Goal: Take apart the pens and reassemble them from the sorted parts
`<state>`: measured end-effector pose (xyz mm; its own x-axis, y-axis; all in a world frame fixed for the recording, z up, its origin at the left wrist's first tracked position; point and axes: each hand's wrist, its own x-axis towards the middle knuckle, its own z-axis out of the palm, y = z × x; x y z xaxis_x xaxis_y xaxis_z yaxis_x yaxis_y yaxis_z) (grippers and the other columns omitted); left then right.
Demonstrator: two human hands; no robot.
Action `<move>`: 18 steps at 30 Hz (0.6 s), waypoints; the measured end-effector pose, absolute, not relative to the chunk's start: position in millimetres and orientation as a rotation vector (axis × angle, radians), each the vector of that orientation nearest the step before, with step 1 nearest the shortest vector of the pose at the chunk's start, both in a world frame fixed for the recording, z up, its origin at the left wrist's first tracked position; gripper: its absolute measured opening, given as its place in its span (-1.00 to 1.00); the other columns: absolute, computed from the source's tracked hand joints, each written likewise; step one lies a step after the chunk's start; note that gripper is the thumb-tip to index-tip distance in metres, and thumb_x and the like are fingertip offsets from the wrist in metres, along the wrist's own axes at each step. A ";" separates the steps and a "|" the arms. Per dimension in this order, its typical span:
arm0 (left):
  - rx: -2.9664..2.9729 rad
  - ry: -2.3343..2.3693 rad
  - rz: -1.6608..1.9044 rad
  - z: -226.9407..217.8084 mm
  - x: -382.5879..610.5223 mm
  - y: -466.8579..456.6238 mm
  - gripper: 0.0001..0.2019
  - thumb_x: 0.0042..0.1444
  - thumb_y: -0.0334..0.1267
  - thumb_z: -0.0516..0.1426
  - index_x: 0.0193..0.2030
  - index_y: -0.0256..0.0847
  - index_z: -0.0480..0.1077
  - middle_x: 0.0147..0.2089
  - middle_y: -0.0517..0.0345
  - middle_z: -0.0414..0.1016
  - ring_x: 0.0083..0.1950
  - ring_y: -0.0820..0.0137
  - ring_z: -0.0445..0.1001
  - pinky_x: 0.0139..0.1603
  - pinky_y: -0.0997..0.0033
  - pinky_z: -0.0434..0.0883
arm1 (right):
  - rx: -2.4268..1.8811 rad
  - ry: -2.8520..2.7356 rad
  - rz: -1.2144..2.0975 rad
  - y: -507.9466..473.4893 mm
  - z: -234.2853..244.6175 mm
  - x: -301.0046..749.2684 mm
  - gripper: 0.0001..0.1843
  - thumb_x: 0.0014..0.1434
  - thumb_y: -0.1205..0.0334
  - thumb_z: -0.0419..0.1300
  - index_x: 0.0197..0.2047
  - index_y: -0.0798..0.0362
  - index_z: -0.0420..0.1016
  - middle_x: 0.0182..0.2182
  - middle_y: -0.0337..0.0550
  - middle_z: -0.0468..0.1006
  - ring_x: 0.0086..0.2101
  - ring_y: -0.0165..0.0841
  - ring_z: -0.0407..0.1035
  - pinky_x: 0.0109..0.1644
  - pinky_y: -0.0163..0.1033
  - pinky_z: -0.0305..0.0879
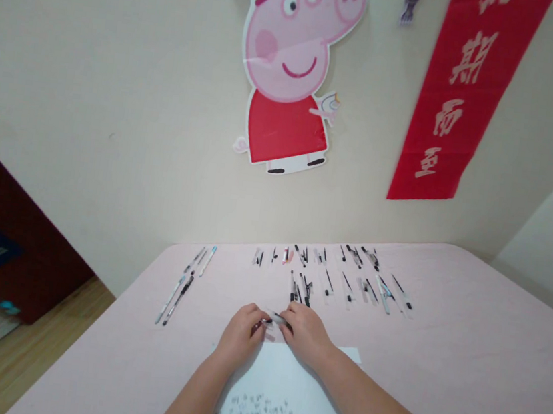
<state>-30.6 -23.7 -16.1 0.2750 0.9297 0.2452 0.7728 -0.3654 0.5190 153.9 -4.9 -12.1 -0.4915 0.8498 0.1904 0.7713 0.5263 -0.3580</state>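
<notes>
My left hand and my right hand meet over the pale pink table, fingers pinched together on a small pen part held between them. Under my wrists lies a white sheet of paper covered with handwritten marks. Just beyond my hands, several loose pen parts lie in rows across the table.
Several whole pens lie at the table's left side. More pen parts spread toward the right. A cartoon pig cutout and a red banner hang on the wall behind. Wooden floor shows to the left.
</notes>
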 end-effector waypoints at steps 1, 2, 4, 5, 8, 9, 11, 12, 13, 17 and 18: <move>2.251 1.557 0.741 -16.1 -30.8 -23.5 -0.73 0.02 -0.50 0.01 -0.24 -0.19 0.48 -0.30 0.09 0.40 -0.17 0.32 0.38 -0.13 0.35 0.31 | -1.352 -2.428 0.311 -5.0 -12.0 153.0 -0.80 0.23 0.29 0.07 -0.24 0.08 0.53 -0.27 -0.11 0.46 -0.24 -0.34 0.34 -0.16 -0.29 0.19; 2.252 1.554 0.735 -16.1 -31.1 -23.4 -0.72 0.03 -0.50 0.01 -0.23 -0.19 0.49 -0.30 0.09 0.40 -0.16 0.32 0.38 -0.13 0.35 0.31 | -1.360 -2.428 0.302 -5.2 -12.2 151.9 -0.79 0.23 0.28 0.06 -0.24 0.08 0.53 -0.27 -0.11 0.46 -0.24 -0.34 0.34 -0.17 -0.29 0.19; 2.255 1.549 0.725 -16.1 -31.6 -23.2 -0.70 0.04 -0.49 0.01 -0.19 -0.19 0.50 -0.29 0.08 0.40 -0.16 0.32 0.38 -0.13 0.36 0.31 | -1.378 -2.431 0.288 -5.4 -13.0 149.3 -0.78 0.24 0.28 0.04 -0.25 0.10 0.52 -0.27 -0.10 0.46 -0.25 -0.34 0.35 -0.18 -0.29 0.20; 2.258 1.549 0.719 -16.1 -31.8 -23.2 -0.70 0.05 -0.49 0.01 -0.17 -0.19 0.51 -0.29 0.08 0.40 -0.16 0.32 0.37 -0.13 0.37 0.31 | -1.388 -2.433 0.283 -5.5 -13.4 147.9 -0.77 0.25 0.28 0.04 -0.25 0.10 0.52 -0.27 -0.10 0.46 -0.26 -0.34 0.36 -0.18 -0.29 0.21; 2.275 1.572 0.684 -15.7 -31.9 -23.3 -0.69 0.07 -0.48 0.01 -0.16 -0.18 0.51 -0.28 0.07 0.40 -0.16 0.32 0.37 -0.12 0.38 0.30 | -1.426 -2.437 0.278 -5.9 -12.9 143.1 -0.77 0.25 0.29 0.03 -0.24 0.12 0.52 -0.26 -0.08 0.46 -0.26 -0.33 0.37 -0.18 -0.29 0.22; 2.279 1.592 0.667 -15.4 -31.7 -23.2 -0.69 0.07 -0.49 0.01 -0.16 -0.18 0.51 -0.27 0.07 0.40 -0.15 0.33 0.37 -0.12 0.39 0.30 | -1.441 -2.439 0.278 -5.9 -11.8 141.1 -0.77 0.25 0.30 0.03 -0.24 0.12 0.51 -0.26 -0.08 0.46 -0.26 -0.33 0.38 -0.18 -0.30 0.22; 2.278 1.659 0.622 -14.8 -30.7 -22.3 -0.69 0.06 -0.49 0.01 -0.16 -0.17 0.50 -0.26 0.09 0.41 -0.14 0.34 0.38 -0.10 0.41 0.28 | -1.474 -2.443 0.283 -5.6 -8.7 136.6 -0.77 0.25 0.31 0.03 -0.23 0.13 0.51 -0.25 -0.06 0.46 -0.25 -0.33 0.40 -0.18 -0.30 0.23; 2.269 1.709 0.595 -14.5 -30.0 -21.3 -0.71 0.06 -0.49 0.01 -0.17 -0.17 0.49 -0.26 0.10 0.42 -0.14 0.35 0.38 -0.10 0.43 0.27 | -1.492 -2.446 0.284 -5.0 -6.9 134.1 -0.77 0.25 0.32 0.02 -0.23 0.14 0.51 -0.24 -0.05 0.47 -0.25 -0.32 0.40 -0.18 -0.30 0.24; 2.255 1.765 0.567 -14.2 -29.0 -19.9 -0.73 0.07 -0.49 0.02 -0.18 -0.18 0.47 -0.25 0.10 0.43 -0.14 0.36 0.38 -0.10 0.44 0.27 | -1.511 -2.449 0.281 -4.2 -5.2 131.4 -0.77 0.25 0.32 0.02 -0.22 0.15 0.51 -0.24 -0.04 0.47 -0.25 -0.32 0.41 -0.18 -0.30 0.24; 2.181 1.953 0.498 -13.0 -24.9 -9.9 -0.83 0.06 -0.46 0.02 -0.26 -0.22 0.39 -0.27 0.08 0.45 -0.19 0.34 0.39 -0.18 0.42 0.25 | -1.597 -2.450 0.231 3.3 -2.6 119.9 -0.78 0.24 0.37 0.01 -0.22 0.16 0.50 -0.25 -0.01 0.50 -0.25 -0.30 0.44 -0.20 -0.29 0.27; 2.167 1.978 0.490 -12.6 -24.1 -6.5 -0.85 0.06 -0.45 0.02 -0.27 -0.22 0.38 -0.28 0.07 0.45 -0.21 0.33 0.40 -0.20 0.41 0.25 | -1.611 -2.445 0.216 6.0 -3.2 117.1 -0.78 0.23 0.39 0.02 -0.22 0.17 0.50 -0.25 0.00 0.50 -0.25 -0.30 0.45 -0.20 -0.29 0.27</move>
